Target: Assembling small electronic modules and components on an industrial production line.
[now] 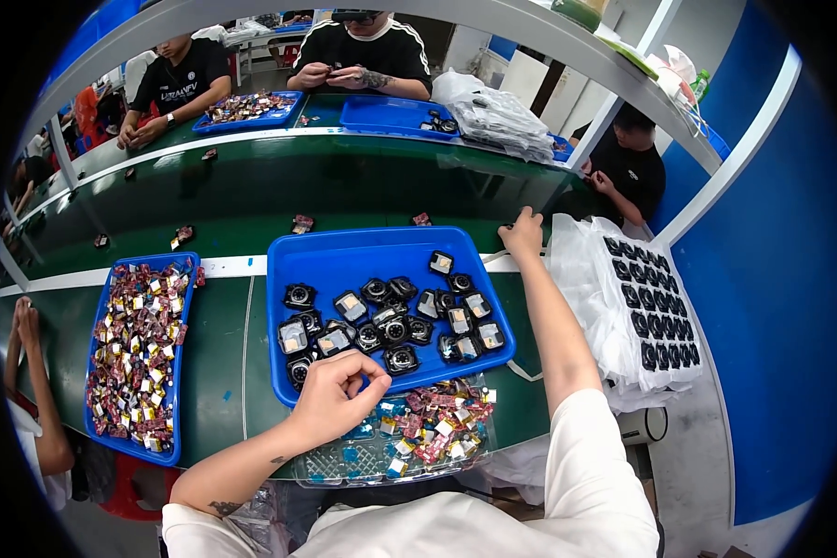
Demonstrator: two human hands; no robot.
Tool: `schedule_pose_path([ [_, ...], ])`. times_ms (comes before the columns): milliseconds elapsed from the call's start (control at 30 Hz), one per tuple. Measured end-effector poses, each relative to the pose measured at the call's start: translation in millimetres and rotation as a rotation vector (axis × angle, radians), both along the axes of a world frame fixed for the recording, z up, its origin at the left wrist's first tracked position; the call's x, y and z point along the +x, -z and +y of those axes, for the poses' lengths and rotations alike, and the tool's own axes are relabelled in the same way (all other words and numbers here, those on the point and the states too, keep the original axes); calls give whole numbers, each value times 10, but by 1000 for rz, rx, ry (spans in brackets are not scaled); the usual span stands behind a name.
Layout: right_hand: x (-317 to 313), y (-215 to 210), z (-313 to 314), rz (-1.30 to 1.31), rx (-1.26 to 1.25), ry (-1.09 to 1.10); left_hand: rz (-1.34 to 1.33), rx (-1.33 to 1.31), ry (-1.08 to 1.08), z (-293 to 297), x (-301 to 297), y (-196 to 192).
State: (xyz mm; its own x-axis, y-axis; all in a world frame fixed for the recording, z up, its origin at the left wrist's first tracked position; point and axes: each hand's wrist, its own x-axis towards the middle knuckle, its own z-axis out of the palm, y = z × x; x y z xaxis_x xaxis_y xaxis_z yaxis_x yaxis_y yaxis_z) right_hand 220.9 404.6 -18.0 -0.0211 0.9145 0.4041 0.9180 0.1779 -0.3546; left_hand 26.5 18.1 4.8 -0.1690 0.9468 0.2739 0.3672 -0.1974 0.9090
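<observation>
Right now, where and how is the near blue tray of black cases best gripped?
Probably hold the blue tray by its left and right rims at once, coming from outside: walls rise there, black cases lie inside, and a clear container crowds the near side.

Casings (395, 330) in tray (335, 260), circuit-board tray (169, 456) left

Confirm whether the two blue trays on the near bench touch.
Apart. The head view shows a strip of green bench between the left tray's right rim and the right tray's left rim.
</observation>
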Motion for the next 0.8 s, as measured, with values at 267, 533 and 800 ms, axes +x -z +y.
schedule_pose_path([
  [267,429,225,351,68,254,-16,30,1,24,-46,37,8],
  [533,368,196,145,134,244,-115,27,-3,13,-55,19,0],
  [800,-277,-646,-1765,369,-193,-1142,-66,-37,18,-2,-9,102],
])
